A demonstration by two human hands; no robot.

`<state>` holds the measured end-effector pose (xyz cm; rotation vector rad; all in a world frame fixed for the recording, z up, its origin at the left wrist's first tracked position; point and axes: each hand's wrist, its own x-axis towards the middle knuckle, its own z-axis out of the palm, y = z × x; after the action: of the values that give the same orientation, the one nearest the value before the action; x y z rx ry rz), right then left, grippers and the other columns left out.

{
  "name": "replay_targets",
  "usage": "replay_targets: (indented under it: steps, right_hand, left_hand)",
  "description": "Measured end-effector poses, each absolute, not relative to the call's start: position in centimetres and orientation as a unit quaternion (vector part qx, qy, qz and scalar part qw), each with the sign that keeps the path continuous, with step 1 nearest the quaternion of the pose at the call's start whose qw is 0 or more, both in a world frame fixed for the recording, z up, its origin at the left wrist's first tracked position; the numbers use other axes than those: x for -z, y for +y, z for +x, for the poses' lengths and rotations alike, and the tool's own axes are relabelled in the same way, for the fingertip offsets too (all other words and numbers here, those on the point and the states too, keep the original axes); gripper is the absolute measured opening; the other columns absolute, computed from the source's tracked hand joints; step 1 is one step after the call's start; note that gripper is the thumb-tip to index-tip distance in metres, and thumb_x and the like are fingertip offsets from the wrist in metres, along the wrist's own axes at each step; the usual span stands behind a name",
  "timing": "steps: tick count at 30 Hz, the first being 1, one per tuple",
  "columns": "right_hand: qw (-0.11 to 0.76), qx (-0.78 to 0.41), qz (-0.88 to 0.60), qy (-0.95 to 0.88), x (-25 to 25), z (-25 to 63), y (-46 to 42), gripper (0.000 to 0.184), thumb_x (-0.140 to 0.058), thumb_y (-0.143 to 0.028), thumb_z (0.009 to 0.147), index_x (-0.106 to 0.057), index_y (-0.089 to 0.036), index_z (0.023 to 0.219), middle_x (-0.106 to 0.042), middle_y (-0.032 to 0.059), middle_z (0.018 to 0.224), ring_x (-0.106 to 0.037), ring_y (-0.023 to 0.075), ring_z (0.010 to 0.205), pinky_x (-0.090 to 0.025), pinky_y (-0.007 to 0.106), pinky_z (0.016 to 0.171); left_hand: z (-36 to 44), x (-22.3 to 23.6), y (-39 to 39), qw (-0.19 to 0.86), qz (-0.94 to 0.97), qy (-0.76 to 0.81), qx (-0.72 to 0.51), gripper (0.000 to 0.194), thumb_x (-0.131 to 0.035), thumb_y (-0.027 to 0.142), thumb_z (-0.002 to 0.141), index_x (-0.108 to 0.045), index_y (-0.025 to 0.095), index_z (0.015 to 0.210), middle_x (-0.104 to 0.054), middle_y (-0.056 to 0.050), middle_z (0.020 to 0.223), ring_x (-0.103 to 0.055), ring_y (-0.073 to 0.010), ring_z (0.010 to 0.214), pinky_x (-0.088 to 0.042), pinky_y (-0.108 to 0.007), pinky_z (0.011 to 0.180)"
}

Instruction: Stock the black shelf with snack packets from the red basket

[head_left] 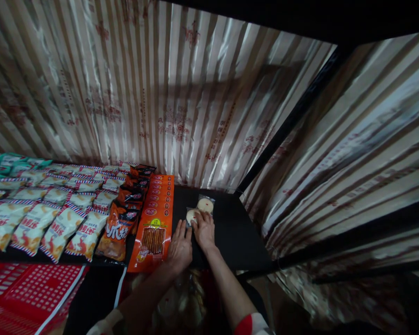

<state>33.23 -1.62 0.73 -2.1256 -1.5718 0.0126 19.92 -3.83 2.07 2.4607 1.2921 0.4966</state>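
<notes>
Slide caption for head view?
Right hand touching one of two round wrapped items on a black shelf, left hand alongside, near an orange packet.

Forearms [227, 284] extended forward; left grip [181, 246] palm-down, outstretched; right grip [205, 231] just beside, slightly curled.

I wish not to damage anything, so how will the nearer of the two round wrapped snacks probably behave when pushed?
The nearer wrapped snack lies flat on the black shelf, so it would probably slide rather than roll. Its clear wrapper looks like plastic, so may be slippery. It looks thin, so is perhaps light.
</notes>
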Motion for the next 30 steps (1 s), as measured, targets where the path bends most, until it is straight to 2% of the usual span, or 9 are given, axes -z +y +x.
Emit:
replay_targets:
  steps: [3, 9, 12, 15, 18, 22, 25, 30]
  right_hand:
    - [0.282, -0.031, -0.765, -0.579, -0.3, 32.2, -3.7, 0.036, -0.046, -0.026, 0.08, -0.06, -0.019, 0.113, -0.053, 0.0118, 0.122, -0.046, 0.026, 0.113, -0.038, 0.04, 0.094]
    - [0.41, -0.078, -0.765, -0.491, -0.1, 30.9, -7.0, 0.047, -0.052, -0.027, 0.073, -0.055, -0.016, 0.118, -0.05, 0.0137, 0.121, -0.052, 0.0245, 0.108, -0.045, 0.035, 0.09]
    - [0.473, -0.129, -0.751, -0.442, -0.2, 30.7, -7.9, 0.053, -0.051, -0.034, 0.074, -0.05, -0.013, 0.122, -0.054, 0.0156, 0.115, -0.06, 0.0223, 0.093, -0.05, 0.034, 0.08]
    - [0.53, -0.186, -0.731, -0.388, -0.5, 30.5, -8.6, 0.054, -0.049, -0.038, 0.076, -0.047, -0.013, 0.124, -0.063, 0.0124, 0.103, -0.064, 0.0188, 0.079, -0.052, 0.031, 0.072]
    - [0.564, -0.217, -0.71, -0.362, -1.0, 30.1, -9.1, 0.052, -0.046, -0.041, 0.079, -0.047, -0.014, 0.123, -0.067, 0.009, 0.093, -0.065, 0.0182, 0.081, -0.052, 0.029, 0.072]
    - [0.567, -0.265, -0.688, -0.367, -1.4, 29.2, -9.4, 0.055, -0.039, -0.046, 0.082, -0.044, -0.014, 0.126, -0.067, 0.0108, 0.103, -0.064, 0.0188, 0.09, -0.052, 0.029, 0.076]
    - [0.583, -0.302, -0.662, -0.362, -1.1, 28.5, -9.2, 0.056, -0.038, -0.046, 0.082, -0.044, -0.012, 0.125, -0.064, 0.0141, 0.108, -0.064, 0.0203, 0.093, -0.053, 0.032, 0.076]
    - [0.603, -0.301, -0.642, -0.366, -0.1, 27.9, -8.8, 0.051, -0.046, -0.041, 0.075, -0.05, -0.009, 0.115, -0.065, 0.0167, 0.106, -0.063, 0.0212, 0.094, -0.051, 0.034, 0.082]
  left_hand:
    - [20.0, -1.7, -4.1, 0.16, 0.864, 0.447, -0.167, 0.053, -0.038, 0.012, 0.077, -0.041, 0.009, 0.129, -0.033, -0.015, 0.141, -0.022, -0.0264, 0.133, -0.031, -0.042, 0.105]
    - [19.8, -0.6, -5.6, 0.153, 0.877, 0.433, -0.144, 0.053, -0.045, 0.021, 0.078, -0.041, 0.01, 0.129, -0.038, -0.017, 0.137, -0.031, -0.0282, 0.129, -0.034, -0.042, 0.103]
    - [19.4, -0.7, -6.5, 0.15, 0.875, 0.438, -0.142, 0.058, -0.053, 0.025, 0.075, -0.04, 0.012, 0.13, -0.039, -0.017, 0.137, -0.032, -0.0303, 0.128, -0.033, -0.044, 0.103]
    - [19.1, -1.2, -7.1, 0.147, 0.873, 0.44, -0.152, 0.058, -0.053, 0.024, 0.075, -0.039, 0.012, 0.129, -0.042, -0.017, 0.135, -0.035, -0.0299, 0.127, -0.034, -0.044, 0.101]
    - [19.1, -2.0, -7.4, 0.165, 0.856, 0.458, -0.174, 0.049, -0.044, 0.018, 0.079, -0.041, 0.013, 0.128, -0.048, -0.014, 0.129, -0.044, -0.0246, 0.12, -0.037, -0.038, 0.099]
    - [19.1, -2.7, -7.5, 0.232, 0.814, 0.478, -0.234, 0.045, -0.033, 0.012, 0.082, -0.043, 0.015, 0.126, -0.055, -0.01, 0.12, -0.051, -0.0156, 0.11, -0.04, -0.026, 0.095]
    - [19.0, -2.9, -7.2, 0.296, 0.774, 0.492, -0.266, 0.042, -0.031, 0.013, 0.083, -0.046, 0.014, 0.122, -0.057, -0.009, 0.117, -0.054, -0.0138, 0.106, -0.042, -0.023, 0.091]
    - [18.6, -3.2, -6.2, 0.404, 0.705, 0.505, -0.29, 0.035, -0.03, 0.016, 0.085, -0.05, 0.015, 0.115, -0.061, -0.008, 0.113, -0.057, -0.0145, 0.102, -0.044, -0.025, 0.087]
